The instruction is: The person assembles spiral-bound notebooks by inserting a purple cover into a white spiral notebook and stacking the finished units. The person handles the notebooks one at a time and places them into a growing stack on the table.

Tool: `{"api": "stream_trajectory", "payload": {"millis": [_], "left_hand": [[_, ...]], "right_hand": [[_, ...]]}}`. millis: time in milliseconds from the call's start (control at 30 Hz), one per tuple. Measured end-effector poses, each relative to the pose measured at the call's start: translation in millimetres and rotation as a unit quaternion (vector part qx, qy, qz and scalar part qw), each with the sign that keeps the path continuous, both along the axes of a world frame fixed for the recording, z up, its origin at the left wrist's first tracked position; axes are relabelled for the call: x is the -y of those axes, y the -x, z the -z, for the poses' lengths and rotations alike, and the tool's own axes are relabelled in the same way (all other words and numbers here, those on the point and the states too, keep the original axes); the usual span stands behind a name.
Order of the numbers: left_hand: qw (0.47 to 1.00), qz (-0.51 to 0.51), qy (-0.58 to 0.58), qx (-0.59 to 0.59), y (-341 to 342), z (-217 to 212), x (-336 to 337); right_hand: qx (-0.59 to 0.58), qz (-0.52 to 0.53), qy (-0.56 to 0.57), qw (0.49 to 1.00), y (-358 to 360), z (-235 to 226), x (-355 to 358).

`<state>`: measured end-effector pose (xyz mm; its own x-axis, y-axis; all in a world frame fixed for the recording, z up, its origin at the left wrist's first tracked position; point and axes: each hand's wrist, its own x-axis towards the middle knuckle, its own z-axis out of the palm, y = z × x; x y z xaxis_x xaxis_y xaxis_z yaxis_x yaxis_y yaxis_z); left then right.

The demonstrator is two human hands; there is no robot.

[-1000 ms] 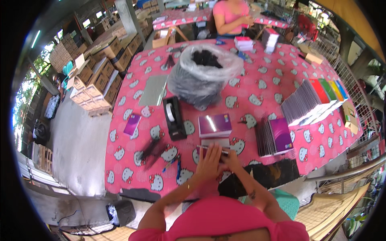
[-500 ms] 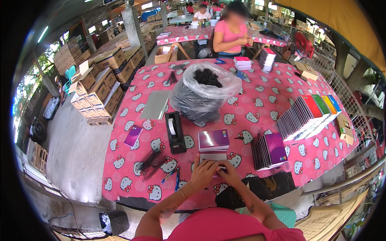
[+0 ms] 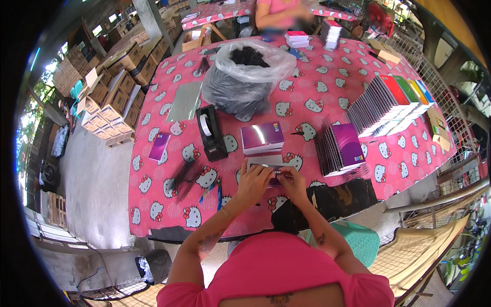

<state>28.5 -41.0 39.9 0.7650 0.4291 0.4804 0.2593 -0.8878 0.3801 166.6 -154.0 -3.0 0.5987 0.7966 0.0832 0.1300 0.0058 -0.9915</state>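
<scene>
Low in the middle of the table, my left hand [image 3: 253, 182] and my right hand [image 3: 292, 185] close over the near edge of a small purple notebook [image 3: 274, 182]. The fingertips of both meet at its punched edge and cover most of it, so any coil there cannot be made out. Just beyond lies a stack of purple notebooks [image 3: 262, 137] with glossy covers. A black tape dispenser [image 3: 215, 146] stands to its left. Blue-handled pen-like tools [image 3: 219, 194] and loose black plastic coils [image 3: 185, 176] lie left of my left hand.
Coil-bound purple notebooks [image 3: 345, 148] stand in a row at the right, with a longer multicoloured row [image 3: 391, 105] beyond. A clear plastic bag [image 3: 240, 84] of black coils sits at the back. A single purple notebook [image 3: 159, 146] lies left. Another person [image 3: 279, 15] works across the table.
The view has tipped downward, so the table and its things sit higher in the picture. Both hands stay at the notebook, their fingers slightly shifted along its edge.
</scene>
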Motion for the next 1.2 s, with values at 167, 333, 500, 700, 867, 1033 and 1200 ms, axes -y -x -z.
{"api": "stream_trajectory", "payload": {"millis": [167,333,500,700,867,1033,1200], "left_hand": [[1.0,0.009,-0.01,-0.014,-1,1,-5],[0.996,0.043,-0.022,-0.078,0,-6,-15],[0.991,0.053,0.001,-0.122,-2,-13,-18],[0.993,0.073,0.002,-0.092,-5,-14,-20],[0.994,0.067,0.017,-0.079,-2,-20,-20],[0.993,0.099,0.018,-0.065,-7,-19,-33],[0.99,0.121,0.013,-0.078,-9,-21,-33]], "right_hand": [[0.065,-0.032,-0.015,0.997,-7,-11,2],[0.168,-0.036,-0.001,0.985,-17,-24,1],[0.08,-0.056,0.04,0.994,-19,-41,5],[-0.006,-0.179,0.064,0.982,-49,-33,3],[0.05,-0.226,0.06,0.971,-53,-40,-10],[0.127,-0.196,0.02,0.972,-51,-45,-10],[0.209,-0.172,-0.059,0.961,-43,-43,-7]]}}
